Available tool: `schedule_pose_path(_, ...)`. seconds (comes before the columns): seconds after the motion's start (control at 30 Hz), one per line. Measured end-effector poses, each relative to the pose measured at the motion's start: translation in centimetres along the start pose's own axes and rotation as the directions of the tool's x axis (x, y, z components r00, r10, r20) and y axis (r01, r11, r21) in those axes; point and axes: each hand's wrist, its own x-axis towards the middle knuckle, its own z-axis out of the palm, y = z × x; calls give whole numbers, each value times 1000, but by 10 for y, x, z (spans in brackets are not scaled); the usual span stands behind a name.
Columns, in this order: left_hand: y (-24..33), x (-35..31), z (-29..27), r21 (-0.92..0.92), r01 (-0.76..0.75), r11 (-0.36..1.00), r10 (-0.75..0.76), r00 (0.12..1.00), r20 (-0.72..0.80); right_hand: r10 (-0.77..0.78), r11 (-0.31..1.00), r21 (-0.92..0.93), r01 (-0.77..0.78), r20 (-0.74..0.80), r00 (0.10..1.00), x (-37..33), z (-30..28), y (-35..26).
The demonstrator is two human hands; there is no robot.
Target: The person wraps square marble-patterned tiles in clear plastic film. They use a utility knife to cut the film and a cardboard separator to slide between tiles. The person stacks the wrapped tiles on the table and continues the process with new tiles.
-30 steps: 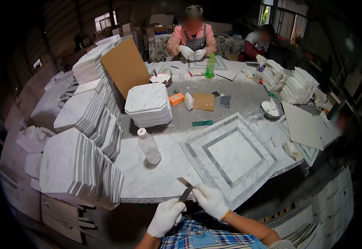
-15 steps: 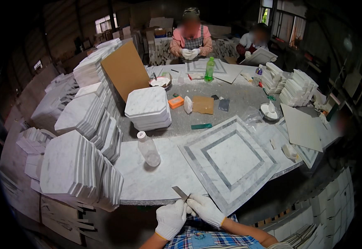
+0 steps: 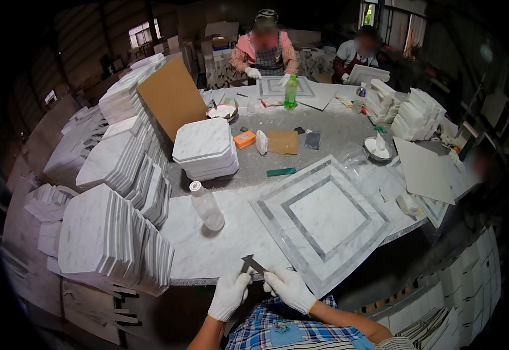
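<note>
Both my hands wear white knit gloves and hang at the table's near edge. In my right hand point(image 3: 289, 290) is pinched a flat dark grey strip point(image 3: 255, 265), pointing up and left. My left hand point(image 3: 229, 296) grips a second narrow grey strip point(image 3: 244, 268), standing nearly upright; its lower part is hidden in the fingers. The upper ends of the two strips meet or overlap; I cannot tell whether they touch. Just beyond my right hand lies a square marble panel point(image 3: 330, 217) with grey inlaid bands, its corner reaching past the table edge.
A clear bottle point(image 3: 208, 209) stands on the marble slab. Stacked white tiles point(image 3: 94, 230) line the left; another tile stack point(image 3: 205, 143) sits mid-table by an orange box point(image 3: 244, 139). A white-filled bowl point(image 3: 377, 148) is at right. Two people point(image 3: 264, 49) work across the table.
My hands have drawn apart, the left one moving left. A second strip now shows in the left hand. Across the table, the person in pink has spread their hands onto a panel.
</note>
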Motion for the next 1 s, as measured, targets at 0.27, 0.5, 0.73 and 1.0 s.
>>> schedule_pose_path(0.27,27,-18,4,-43,-40,998,46,984,173,-119,978,-174,116,-8,993,-1,10,14)
schedule_pose_path(0.5,31,-21,7,-77,135,988,-113,965,237,-109,953,-294,79,-87,990,11,-13,4)
schedule_pose_path(0.73,21,-14,16,-223,244,944,-194,955,223,-228,924,-323,205,-36,973,7,-17,15)
schedule_pose_path(1.0,21,-2,28,-259,185,948,-160,980,115,25,998,53,-18,-148,989,22,-32,49)
